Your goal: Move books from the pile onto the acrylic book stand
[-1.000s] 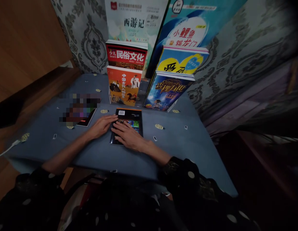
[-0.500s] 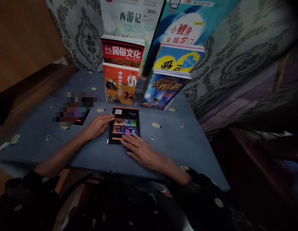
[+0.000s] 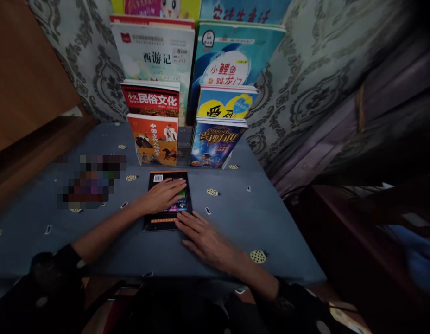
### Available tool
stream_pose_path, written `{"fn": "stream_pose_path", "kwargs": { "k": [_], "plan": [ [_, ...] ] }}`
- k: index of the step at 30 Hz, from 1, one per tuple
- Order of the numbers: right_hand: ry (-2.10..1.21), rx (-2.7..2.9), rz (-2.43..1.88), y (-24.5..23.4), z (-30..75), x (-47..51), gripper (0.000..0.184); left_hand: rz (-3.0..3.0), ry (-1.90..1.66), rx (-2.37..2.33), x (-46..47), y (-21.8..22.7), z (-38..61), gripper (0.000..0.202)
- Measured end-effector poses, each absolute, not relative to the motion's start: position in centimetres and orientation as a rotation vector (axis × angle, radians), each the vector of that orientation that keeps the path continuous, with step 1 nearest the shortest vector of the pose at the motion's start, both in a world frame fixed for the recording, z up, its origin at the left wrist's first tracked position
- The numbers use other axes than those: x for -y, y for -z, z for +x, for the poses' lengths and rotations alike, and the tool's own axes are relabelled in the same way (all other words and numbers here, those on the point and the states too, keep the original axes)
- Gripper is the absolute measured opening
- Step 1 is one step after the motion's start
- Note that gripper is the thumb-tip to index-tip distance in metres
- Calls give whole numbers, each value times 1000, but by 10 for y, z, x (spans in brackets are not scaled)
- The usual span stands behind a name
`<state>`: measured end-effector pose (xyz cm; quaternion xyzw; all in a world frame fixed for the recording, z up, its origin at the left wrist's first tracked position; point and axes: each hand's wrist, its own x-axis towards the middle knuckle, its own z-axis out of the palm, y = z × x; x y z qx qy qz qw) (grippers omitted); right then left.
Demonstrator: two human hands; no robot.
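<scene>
A black book (image 3: 155, 219) with a barcode and small colourful pictures lies flat on the blue tablecloth (image 3: 236, 218), back cover up. My left hand (image 3: 162, 195) rests flat across its cover, fingers stretched out toward the right. My right hand (image 3: 204, 236) lies flat on the cloth just below the book's lower right corner, fingertips touching that corner. Neither hand holds anything.
Behind the book a tiered stand shows an orange book (image 3: 155, 139), a red-topped book (image 3: 152, 98), a dark blue book (image 3: 213, 143), a yellow-and-blue one (image 3: 226, 103) and larger ones above. A blurred patch (image 3: 88, 181) lies left. Patterned wallpaper (image 3: 305, 88) stands behind; dark furniture (image 3: 368, 222) is right.
My left hand slid from the book's left edge onto its cover. My right hand came off the cover down to the cloth by the lower right corner. The view shifted, showing more of the stand.
</scene>
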<state>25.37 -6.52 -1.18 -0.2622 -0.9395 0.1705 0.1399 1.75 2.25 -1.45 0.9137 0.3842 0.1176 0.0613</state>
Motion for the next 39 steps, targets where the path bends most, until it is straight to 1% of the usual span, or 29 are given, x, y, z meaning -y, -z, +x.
{"fn": "stream_pose_path", "kwargs": {
  "k": [4, 7, 10, 18, 24, 30, 35, 39],
  "plan": [
    [-483, 2719, -755, 11, 255, 66, 51, 2750, -390, -1252, -55, 14, 37, 46],
    [-481, 2714, -757, 13, 254, 66, 51, 2739, -409, -1270, -61, 15, 37, 46],
    [-488, 2705, -764, 15, 253, 66, 51, 2709, -411, -1311, -57, 17, 22, 49],
    [-562, 2698, -751, 6, 255, 62, 53, 2509, -510, -1657, -29, 28, -41, 56],
    [-578, 2720, -789, 9, 231, 7, 52, 2488, -464, -1704, -26, 28, -44, 57],
    [-591, 2611, -952, 22, 209, -67, 47, 2452, -418, -1714, -26, 25, -43, 58],
    [-626, 2471, -928, 37, 210, -80, 45, 2486, -397, -1721, -26, 24, -44, 56],
    [-668, 2439, -919, 39, 210, -79, 45, 2598, -330, -1650, -19, 21, -28, 54]
  ]
}}
